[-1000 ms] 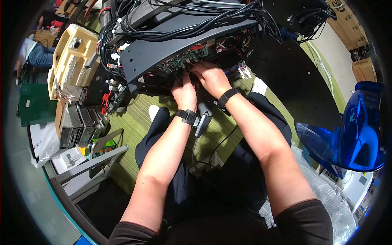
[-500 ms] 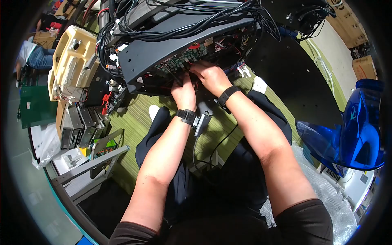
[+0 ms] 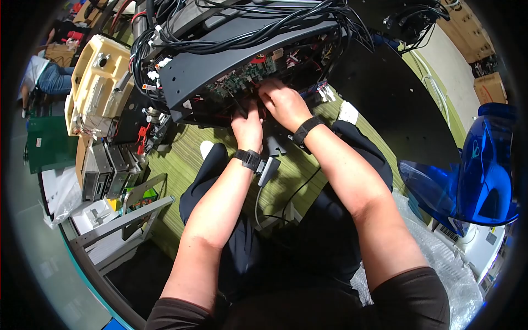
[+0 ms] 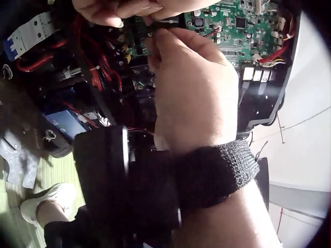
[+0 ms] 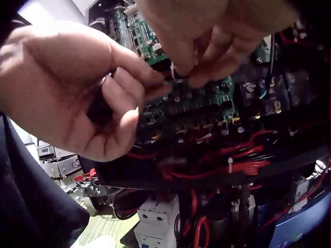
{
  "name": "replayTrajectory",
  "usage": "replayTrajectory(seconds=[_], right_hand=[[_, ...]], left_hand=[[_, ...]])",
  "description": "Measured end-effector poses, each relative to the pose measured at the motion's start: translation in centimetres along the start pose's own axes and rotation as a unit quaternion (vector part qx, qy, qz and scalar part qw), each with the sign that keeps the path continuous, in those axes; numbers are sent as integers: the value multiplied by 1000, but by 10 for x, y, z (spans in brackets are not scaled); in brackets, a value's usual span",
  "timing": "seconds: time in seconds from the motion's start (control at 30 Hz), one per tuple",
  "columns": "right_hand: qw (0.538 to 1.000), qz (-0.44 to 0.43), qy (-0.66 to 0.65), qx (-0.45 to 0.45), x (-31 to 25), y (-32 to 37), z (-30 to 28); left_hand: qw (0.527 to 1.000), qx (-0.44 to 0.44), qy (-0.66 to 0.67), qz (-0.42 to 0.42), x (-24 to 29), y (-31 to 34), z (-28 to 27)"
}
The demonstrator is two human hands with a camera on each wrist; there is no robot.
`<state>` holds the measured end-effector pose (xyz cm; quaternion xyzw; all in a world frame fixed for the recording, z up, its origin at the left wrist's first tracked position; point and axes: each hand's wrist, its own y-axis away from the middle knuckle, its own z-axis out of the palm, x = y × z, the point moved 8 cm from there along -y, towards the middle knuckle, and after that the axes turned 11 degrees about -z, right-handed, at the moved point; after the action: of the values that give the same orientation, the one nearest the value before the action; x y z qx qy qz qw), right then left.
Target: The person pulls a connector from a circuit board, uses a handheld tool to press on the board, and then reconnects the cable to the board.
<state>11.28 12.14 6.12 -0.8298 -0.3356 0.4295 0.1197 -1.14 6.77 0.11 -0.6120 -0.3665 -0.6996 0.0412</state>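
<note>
An open black machine chassis (image 3: 220, 60) lies tilted in front of me, with a green circuit board (image 3: 247, 74) and red wires (image 5: 227, 165) inside. Both hands meet just in front of that circuit board (image 5: 196, 103). My left hand (image 3: 245, 107) pinches a small black piece (image 5: 173, 76) that carries a white cable tie. The right hand (image 3: 264, 91) pinches the same piece from above. In the left wrist view the left hand (image 4: 155, 28) meets the right hand (image 4: 137, 13) beside the board (image 4: 243, 26). Something dark sits in the left palm; I cannot tell what it is.
Thick black cables (image 3: 247, 22) drape over the chassis. A cream housing (image 3: 102, 71) and grey metal boxes (image 3: 104, 170) stand at the left on the green mat (image 3: 181, 159). A blue translucent cover (image 3: 484, 176) and bubble wrap (image 3: 440, 264) lie at the right. White breakers (image 5: 155, 217) sit below the board.
Both hands have stayed at the same spot by the board. The left hand has edged slightly up toward the right hand.
</note>
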Motion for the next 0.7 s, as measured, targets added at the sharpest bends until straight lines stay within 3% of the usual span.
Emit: replayTrajectory(seconds=[0.1, 0.2, 0.4, 0.5, 0.53, 0.6, 0.7], right_hand=[[996, 67, 52, 13, 4, 8, -11], [982, 183, 19, -37, 15, 21, -9], [960, 228, -160, -37, 18, 20, 32], [841, 353, -403, 72, 26, 21, 55], [841, 354, -404, 71, 20, 12, 52], [775, 456, -432, 72, 16, 10, 52], [736, 484, -466, 83, 19, 12, 66]], left_hand=[[994, -58, -73, -62, -12, 7, -4], [987, -106, -31, -116, -17, 21, -8], [974, -169, -26, -149, -8, 51, -10], [974, -172, -24, -149, -7, 51, -19], [972, -173, -31, -154, -6, 52, -21], [971, -173, -37, -162, -10, 47, -27], [965, -203, -21, -163, -20, 39, -32]])
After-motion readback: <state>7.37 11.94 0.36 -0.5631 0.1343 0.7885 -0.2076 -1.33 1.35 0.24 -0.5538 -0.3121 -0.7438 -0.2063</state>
